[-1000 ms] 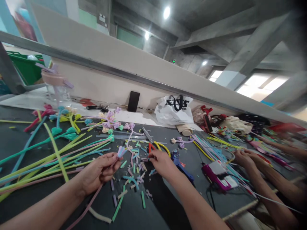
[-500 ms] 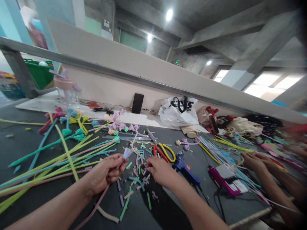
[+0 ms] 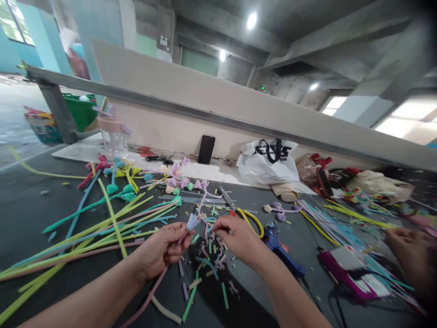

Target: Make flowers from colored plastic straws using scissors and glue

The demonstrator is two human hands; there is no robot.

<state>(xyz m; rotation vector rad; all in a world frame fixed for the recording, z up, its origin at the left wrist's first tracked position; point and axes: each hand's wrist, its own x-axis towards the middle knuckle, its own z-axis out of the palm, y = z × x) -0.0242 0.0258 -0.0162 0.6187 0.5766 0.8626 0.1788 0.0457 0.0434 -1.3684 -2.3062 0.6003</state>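
Observation:
My left hand (image 3: 164, 248) is closed round a bundle of short blue and lilac pipe cleaner pieces (image 3: 193, 222), fanned at the top. A long pink pipe cleaner (image 3: 153, 291) runs down from below that hand. The fingers of my right hand (image 3: 239, 237) are pinched together just right of the bundle, with a short blue piece (image 3: 209, 229) showing at the fingertips. Under and between the hands lie many cut pipe cleaner bits (image 3: 206, 264) in green, lilac, cream and blue. Scissors with a yellow handle (image 3: 253, 222) lie just behind my right hand, partly hidden by it.
Long yellow, blue and pink pipe cleaners (image 3: 102, 228) spread at left. A blue glue gun (image 3: 285, 257) and a purple-and-white device (image 3: 355, 273) with cables lie at right. Behind stand a phone (image 3: 206, 149), a white bag (image 3: 268, 164) and a clear jar (image 3: 112, 136). A co-worker's hand (image 3: 409, 248) is far right.
The view has swung left, so things sit further right. My right hand has risen from the cut bits toward the bundle, a blue piece now at its fingertips. My left hand keeps its hold.

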